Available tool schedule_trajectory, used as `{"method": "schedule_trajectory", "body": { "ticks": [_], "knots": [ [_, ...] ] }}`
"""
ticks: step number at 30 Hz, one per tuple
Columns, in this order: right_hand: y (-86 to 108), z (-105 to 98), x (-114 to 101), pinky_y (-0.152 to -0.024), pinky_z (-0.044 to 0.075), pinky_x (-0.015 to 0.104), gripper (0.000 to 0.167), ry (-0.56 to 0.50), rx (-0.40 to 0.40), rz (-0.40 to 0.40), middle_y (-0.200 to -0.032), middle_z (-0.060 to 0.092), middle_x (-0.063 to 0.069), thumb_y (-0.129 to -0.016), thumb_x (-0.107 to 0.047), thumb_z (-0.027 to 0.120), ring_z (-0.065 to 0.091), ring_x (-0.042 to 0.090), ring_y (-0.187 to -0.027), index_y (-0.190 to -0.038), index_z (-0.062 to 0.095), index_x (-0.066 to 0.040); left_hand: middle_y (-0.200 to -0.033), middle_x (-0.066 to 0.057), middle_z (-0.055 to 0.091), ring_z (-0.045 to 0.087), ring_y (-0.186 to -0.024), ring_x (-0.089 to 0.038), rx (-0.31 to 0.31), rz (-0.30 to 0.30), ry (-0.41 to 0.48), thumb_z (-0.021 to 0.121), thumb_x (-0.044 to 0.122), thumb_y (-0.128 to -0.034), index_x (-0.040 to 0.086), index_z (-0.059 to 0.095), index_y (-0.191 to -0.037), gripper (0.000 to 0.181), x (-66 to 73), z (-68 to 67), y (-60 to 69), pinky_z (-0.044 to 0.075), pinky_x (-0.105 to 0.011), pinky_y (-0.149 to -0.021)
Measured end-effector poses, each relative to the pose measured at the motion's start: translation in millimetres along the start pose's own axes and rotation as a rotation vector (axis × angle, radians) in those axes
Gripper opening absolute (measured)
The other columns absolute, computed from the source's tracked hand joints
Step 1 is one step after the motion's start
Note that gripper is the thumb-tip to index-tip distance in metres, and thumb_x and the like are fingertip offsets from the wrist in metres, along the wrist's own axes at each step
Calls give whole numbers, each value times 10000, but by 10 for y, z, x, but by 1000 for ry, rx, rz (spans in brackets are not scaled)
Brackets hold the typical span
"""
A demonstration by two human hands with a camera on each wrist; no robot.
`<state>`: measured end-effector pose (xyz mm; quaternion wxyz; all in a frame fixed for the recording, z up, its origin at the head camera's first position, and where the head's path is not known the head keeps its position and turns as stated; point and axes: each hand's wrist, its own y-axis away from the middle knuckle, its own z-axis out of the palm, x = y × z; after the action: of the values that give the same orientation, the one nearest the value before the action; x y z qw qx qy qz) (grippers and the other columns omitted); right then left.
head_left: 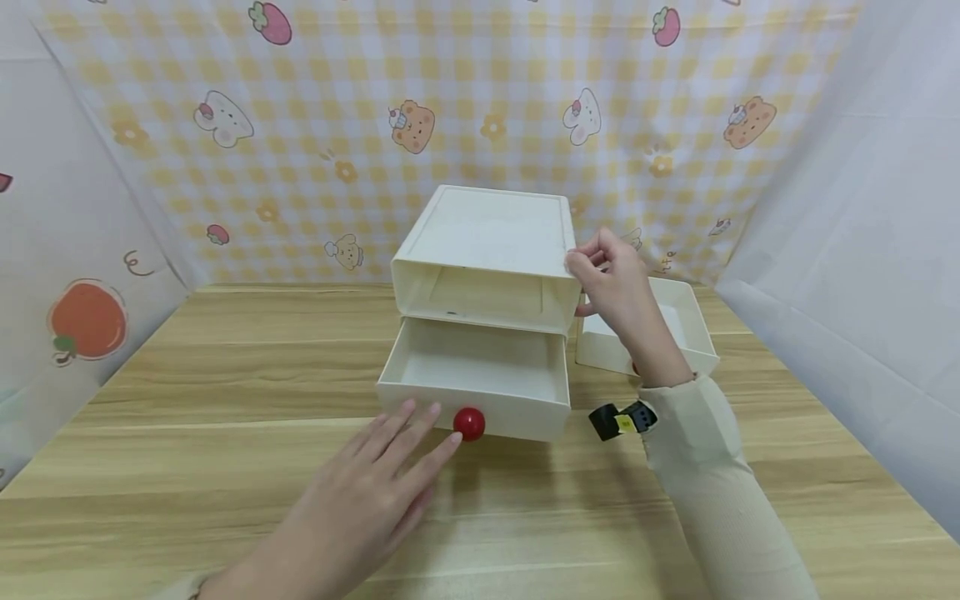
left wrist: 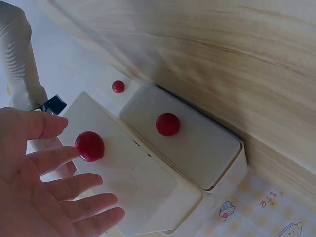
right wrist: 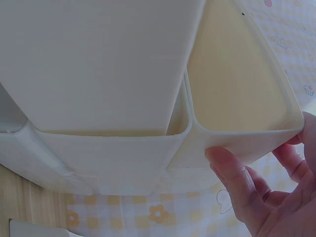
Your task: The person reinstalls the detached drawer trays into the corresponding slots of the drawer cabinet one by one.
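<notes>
While right hand [head_left: 617, 282] is pinching corner of cabinet [head_left: 491, 229], apparently steadying it, left hand [head_left: 358, 492] is touching red knob [head_left: 469, 424] of lower drawer [head_left: 521, 419], straight fingers grasping nothing.

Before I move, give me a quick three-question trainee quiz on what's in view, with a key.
1. True or false: the top box has a drawer fitted inside it.

2. Pick one. The right grip is touching:
A) the open drawer
B) the top box
C) the tabletop

3. Count: how many red knobs show in the left wrist view?

Key:
1. False; its front opening is empty.
2. B
3. Three
</notes>
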<state>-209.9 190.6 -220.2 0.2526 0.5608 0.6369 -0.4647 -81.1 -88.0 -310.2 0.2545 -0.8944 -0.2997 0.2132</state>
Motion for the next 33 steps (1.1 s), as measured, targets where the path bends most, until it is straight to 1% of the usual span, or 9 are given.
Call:
{"method": "schedule_trajectory", "body": {
  "ticks": [6, 8, 9, 11, 13, 15, 23, 28, 33],
  "knots": [
    [0, -1, -3, -548, 577, 330, 161, -2, -4, 1, -960, 486, 90, -907, -207, 489, 470, 137, -684, -900, 482, -46, -1383, -146, 479, 484, -1235, -359, -45, 0, -50, 107, 259, -992, 135, 478, -1348, 529, 21, 26, 49, 464, -494, -954],
    [0, -1, -2, -547, 576, 329, 160, 0, -3, 2, -962, 486, 90, -907, -206, 488, 469, 137, -683, -900, 482, -47, -1411, -151, 443, 462, -1252, -372, -79, -3, -47, 310, 231, -972, 138, 435, -1381, 438, 19, 28, 61, 445, -515, -970],
    [0, -2, -2, -546, 576, 328, 160, 1, -3, 4, -963, 486, 90, -907, -207, 488, 469, 137, -682, -901, 482, -47, -1424, -154, 425, 449, -1261, -379, -100, -5, -47, 432, 225, -934, 140, 413, -1396, 469, 17, 27, 68, 434, -523, -980],
    [0, -4, 1, -543, 575, 328, 160, 5, -1, 5, -962, 486, 90, -907, -207, 486, 469, 137, -679, -903, 483, -47, -1445, -161, 392, 424, -1279, -388, -139, -6, -47, 641, 202, -806, 141, 373, -1420, 673, 15, 28, 76, 417, -534, -994],
    [0, -5, 2, -543, 575, 327, 160, 8, 0, 6, -961, 487, 90, -907, -207, 485, 469, 138, -676, -906, 485, -47, -1456, -166, 371, 406, -1290, -397, -170, -8, -45, 784, 179, -633, 145, 348, -1433, 912, 15, 26, 79, 407, -540, -1003],
    [1, -4, 1, -543, 575, 327, 158, 8, 1, 7, -962, 488, 91, -906, -206, 485, 470, 140, -679, -907, 485, -48, -1461, -167, 363, 398, -1295, -399, -182, -8, -51, 808, 172, -602, 150, 342, -1435, 955, 18, 29, 83, 402, -538, -1009],
    [2, -1, -3, -541, 574, 320, 154, 18, 5, 6, -954, 484, 89, -906, -202, 488, 466, 143, -687, -912, 486, -48, -1462, -174, 357, 387, -1302, -404, -182, -21, -45, 799, 185, -619, 151, 335, -1438, 942, 17, 32, 65, 392, -542, -1017],
    [-2, 3, 1, -543, 575, 320, 157, 18, 5, 3, -955, 484, 91, -907, -204, 486, 472, 144, -688, -918, 486, -48, -1474, -160, 344, 372, -1317, -394, -221, -35, -60, 765, 194, -690, 167, 324, -1443, 873, 3, 31, 35, 386, -540, -1025],
    [-1, 3, 4, -546, 575, 319, 151, 15, 5, 5, -962, 486, 93, -906, -200, 484, 472, 148, -701, -912, 481, -48, -1488, -152, 319, 346, -1333, -390, -260, -41, -66, 750, 204, -728, 172, 320, -1446, 837, -25, 32, 1, 367, -543, -1040]
  ]
}}
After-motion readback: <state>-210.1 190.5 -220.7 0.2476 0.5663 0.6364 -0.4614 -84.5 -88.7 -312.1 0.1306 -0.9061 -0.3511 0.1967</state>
